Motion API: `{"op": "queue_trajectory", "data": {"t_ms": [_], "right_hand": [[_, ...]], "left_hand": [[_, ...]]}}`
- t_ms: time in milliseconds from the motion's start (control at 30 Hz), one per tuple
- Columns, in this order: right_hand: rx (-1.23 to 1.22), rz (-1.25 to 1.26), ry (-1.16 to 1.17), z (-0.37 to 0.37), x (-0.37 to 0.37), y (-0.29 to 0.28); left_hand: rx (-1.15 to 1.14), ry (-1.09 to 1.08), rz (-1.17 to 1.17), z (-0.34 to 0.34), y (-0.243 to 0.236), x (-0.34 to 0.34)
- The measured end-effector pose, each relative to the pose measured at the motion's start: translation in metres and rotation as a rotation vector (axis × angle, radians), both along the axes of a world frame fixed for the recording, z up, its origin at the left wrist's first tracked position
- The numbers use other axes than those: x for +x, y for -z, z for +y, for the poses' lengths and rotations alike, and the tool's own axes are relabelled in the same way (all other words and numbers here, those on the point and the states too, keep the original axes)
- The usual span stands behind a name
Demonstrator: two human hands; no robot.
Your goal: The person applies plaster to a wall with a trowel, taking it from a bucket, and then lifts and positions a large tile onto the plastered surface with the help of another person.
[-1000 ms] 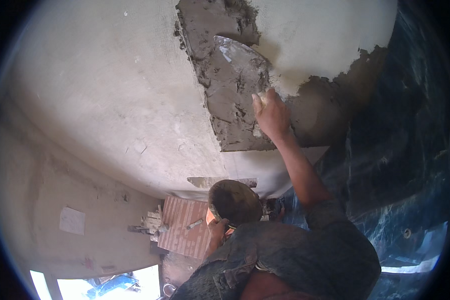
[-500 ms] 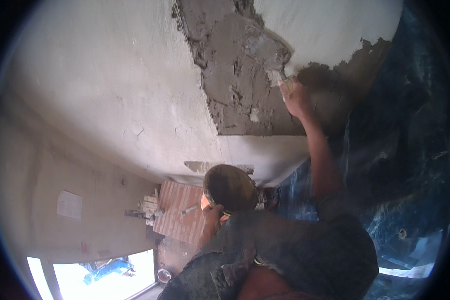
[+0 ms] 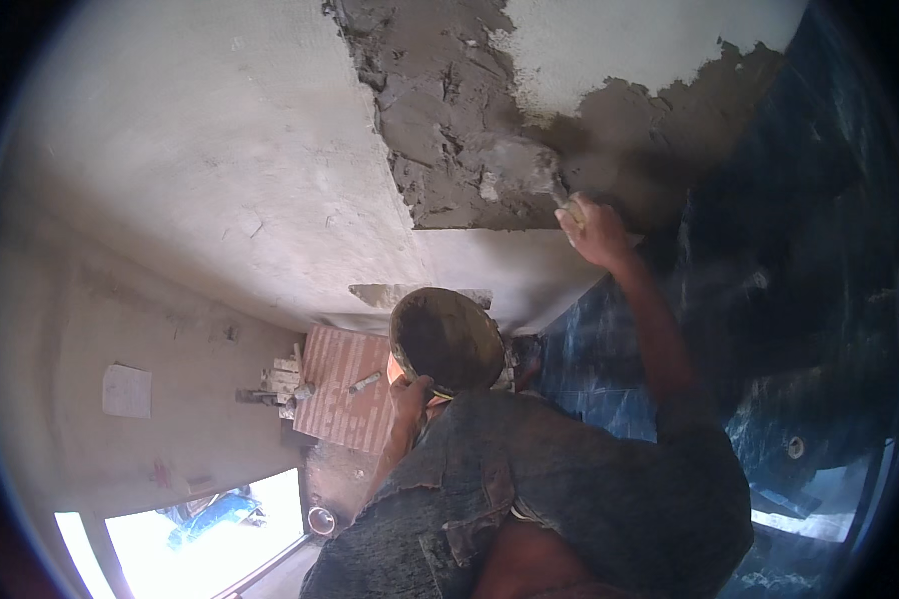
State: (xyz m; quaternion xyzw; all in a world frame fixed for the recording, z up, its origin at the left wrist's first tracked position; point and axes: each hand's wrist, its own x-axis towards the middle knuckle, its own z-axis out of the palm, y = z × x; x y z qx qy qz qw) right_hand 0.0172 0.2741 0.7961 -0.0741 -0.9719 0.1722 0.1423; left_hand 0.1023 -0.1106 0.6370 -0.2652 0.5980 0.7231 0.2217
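Observation:
My right hand (image 3: 594, 232) grips the handle of a trowel (image 3: 519, 165). Its blurred blade is against grey mortar (image 3: 430, 90) spread on the pale wall (image 3: 220, 120), near the lower edge of the mortar patch. Below, my left hand (image 3: 410, 397) is closed on the rim of a round bucket (image 3: 448, 339), which is dark inside and held in front of my body.
A red ribbed board (image 3: 342, 409) with a small tool on it stands behind the bucket, by some stacked pale pieces (image 3: 280, 369). A paper sheet (image 3: 127, 389) is on the left wall. A bright opening (image 3: 220, 539) is at lower left, dark blue sheeting (image 3: 789, 299) at right.
The trowel and my right hand first moved up and right, then came back down to the mortar's lower part. The wall, bucket and surroundings have shifted upward in the view.

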Motion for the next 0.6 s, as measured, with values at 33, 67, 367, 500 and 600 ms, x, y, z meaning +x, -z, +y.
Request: {"op": "queue_trajectory", "data": {"t_ms": [33,67,367,500,600], "right_hand": [[-0.004,-0.032,-0.03,0.002,-0.005,0.007],[-0.007,-0.044,-0.032,0.0,-0.008,0.004],[0.01,-0.143,-0.297,-0.03,-0.003,0.005],[0.07,-0.263,-0.441,-0.046,0.036,0.052],[0.151,-0.592,-0.456,-0.052,0.051,0.083]], "left_hand": [[0.035,0.0,-0.015,0.0,0.004,0.0],[0.021,0.02,0.024,-0.003,0.02,-0.001],[-0.074,0.063,0.1,0.0,0.066,-0.003],[0.011,0.045,0.094,0.008,0.023,-0.003],[0.034,0.024,0.05,0.006,0.017,0.002]]}}
